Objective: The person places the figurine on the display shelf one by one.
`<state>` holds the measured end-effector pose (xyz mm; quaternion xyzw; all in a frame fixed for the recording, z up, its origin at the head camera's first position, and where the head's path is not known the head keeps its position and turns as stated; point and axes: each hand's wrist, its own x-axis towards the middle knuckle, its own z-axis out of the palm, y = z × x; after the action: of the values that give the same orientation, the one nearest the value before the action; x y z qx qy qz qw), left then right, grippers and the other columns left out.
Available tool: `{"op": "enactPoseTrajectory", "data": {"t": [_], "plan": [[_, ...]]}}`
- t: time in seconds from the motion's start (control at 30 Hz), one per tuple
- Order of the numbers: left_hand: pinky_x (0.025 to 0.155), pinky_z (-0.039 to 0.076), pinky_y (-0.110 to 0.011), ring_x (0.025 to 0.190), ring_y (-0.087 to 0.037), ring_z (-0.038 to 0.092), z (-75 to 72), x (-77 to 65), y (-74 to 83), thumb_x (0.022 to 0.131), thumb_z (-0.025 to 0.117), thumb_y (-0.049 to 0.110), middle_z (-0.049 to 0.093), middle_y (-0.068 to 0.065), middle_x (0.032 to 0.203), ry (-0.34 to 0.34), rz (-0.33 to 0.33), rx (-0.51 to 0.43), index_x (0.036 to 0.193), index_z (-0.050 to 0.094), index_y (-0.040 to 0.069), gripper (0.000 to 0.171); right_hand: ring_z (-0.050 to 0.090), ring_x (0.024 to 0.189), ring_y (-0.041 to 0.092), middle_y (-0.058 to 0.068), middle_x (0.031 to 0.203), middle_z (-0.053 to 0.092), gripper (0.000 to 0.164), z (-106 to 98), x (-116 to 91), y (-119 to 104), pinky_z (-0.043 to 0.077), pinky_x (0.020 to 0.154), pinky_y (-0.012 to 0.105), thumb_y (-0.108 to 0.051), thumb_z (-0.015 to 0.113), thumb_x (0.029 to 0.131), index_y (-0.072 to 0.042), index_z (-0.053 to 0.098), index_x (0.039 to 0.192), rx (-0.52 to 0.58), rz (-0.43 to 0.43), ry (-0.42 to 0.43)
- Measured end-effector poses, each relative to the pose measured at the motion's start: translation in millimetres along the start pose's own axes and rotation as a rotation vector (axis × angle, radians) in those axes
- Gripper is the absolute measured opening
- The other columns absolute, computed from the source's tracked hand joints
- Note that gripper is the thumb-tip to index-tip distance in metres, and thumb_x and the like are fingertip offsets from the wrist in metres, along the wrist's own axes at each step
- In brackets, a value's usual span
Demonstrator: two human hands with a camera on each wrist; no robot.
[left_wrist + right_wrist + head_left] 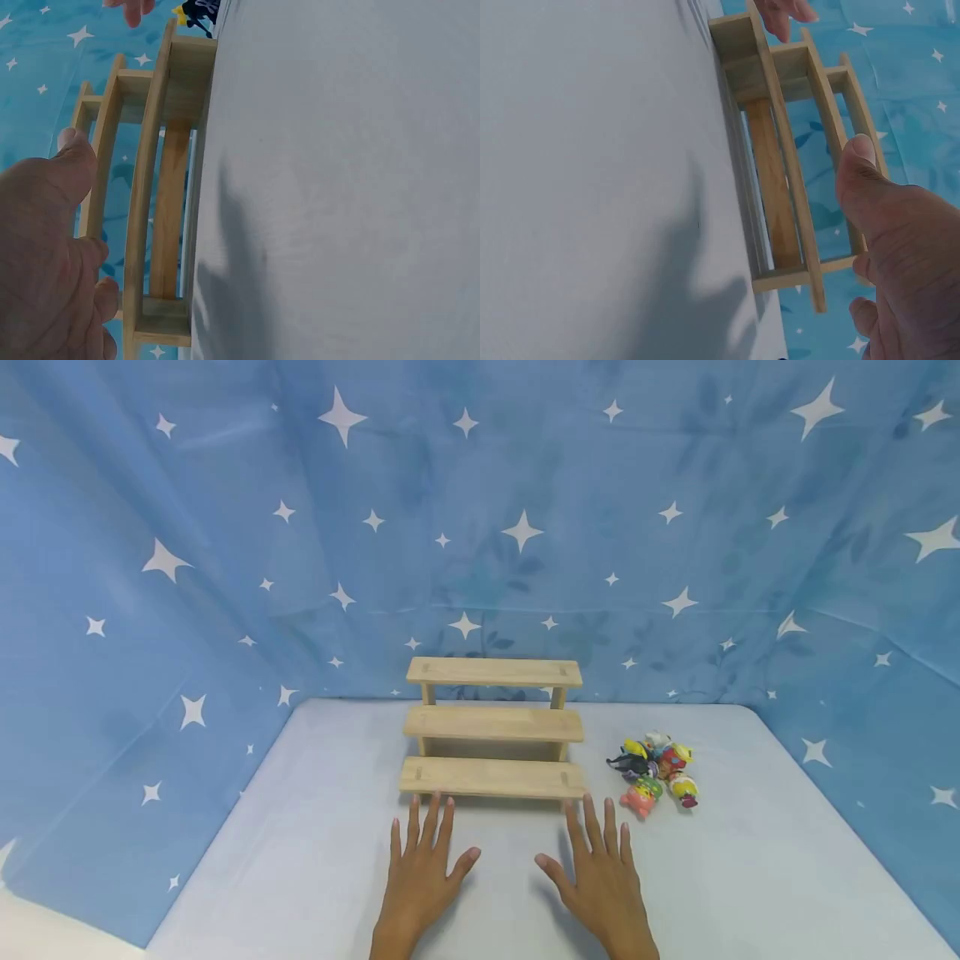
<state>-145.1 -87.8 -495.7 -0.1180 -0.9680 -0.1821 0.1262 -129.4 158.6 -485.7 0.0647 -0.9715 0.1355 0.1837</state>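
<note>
While the left hand (422,875) and the right hand (602,881) are hovering spread and empty before the shelf (492,775), the toys (651,769) are lying piled at its right, so all handling is seemingly remaining undone.

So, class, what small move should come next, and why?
Probably the right hand should reach toward the toy pile: that hand is empty and nearer the toys than the left hand, and the three-step wooden shelf stands bare.

Shelf (493,775) on table (322,827), figurines (671,762) clustered on table to its right, curtain (480,468) behind and at both sides
</note>
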Motion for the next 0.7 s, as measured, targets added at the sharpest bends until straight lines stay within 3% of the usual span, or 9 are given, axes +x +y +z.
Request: {"op": "enactPoseTrajectory", "data": {"t": [0.23, 0.47, 0.6, 0.7], "plan": [[0.114, 0.010, -0.070, 0.148, -0.049, 0.008, -2.7, 2.6, -8.4, 0.098, 0.046, 0.055, 0.014, -0.019, 0.163, -0.019, -0.032, -0.105, 0.155, 0.025, 0.008, 0.076, 0.021, 0.145, 0.050, 0.024, 0.157, 0.029, 0.083, -4.7, -1.4, 5.7, 0.022, 0.112, 0.067, -0.063, 0.055, 0.090, -0.008, 0.038, 0.150, 0.015, 0.022, -0.028], [0.110, 0.011, -0.075, 0.146, -0.052, 0.010, -3.0, 9.5, -23.2, 0.099, 0.052, 0.042, 0.013, -0.026, 0.161, -0.021, -0.093, -0.266, 0.154, 0.023, 0.000, 0.075, 0.012, 0.147, 0.051, 0.026, 0.159, 0.022, 0.082, -2.7, -1.8, 12.8, 0.021, 0.111, 0.070, -0.059, 0.054, 0.093, -0.006, 0.033, 0.152, 0.088, 0.052, -0.074], [0.112, 0.016, -0.071, 0.146, -0.050, 0.018, -3.9, 14.9, -24.8, 0.098, 0.058, 0.030, 0.021, -0.027, 0.159, 0.026, -0.150, -0.359, 0.150, 0.030, -0.004, 0.068, 0.014, 0.144, 0.056, 0.030, 0.158, 0.021, 0.076, -3.9, -0.1, 14.5, 0.022, 0.109, 0.072, -0.049, 0.055, 0.096, -0.002, 0.032, 0.151, 0.203, 0.074, -0.059], [0.112, 0.027, -0.064, 0.142, -0.049, 0.030, -5.7, 21.1, -25.1, 0.097, 0.060, 0.022, 0.030, -0.029, 0.154, 0.114, -0.203, -0.420, 0.142, 0.041, -0.009, 0.057, 0.014, 0.143, 0.057, 0.031, 0.158, 0.020, 0.074, -5.4, 2.2, 15.5, 0.023, 0.107, 0.073, -0.045, 0.054, 0.098, 0.000, 0.030, 0.152, 0.293, 0.131, -0.063]]}}
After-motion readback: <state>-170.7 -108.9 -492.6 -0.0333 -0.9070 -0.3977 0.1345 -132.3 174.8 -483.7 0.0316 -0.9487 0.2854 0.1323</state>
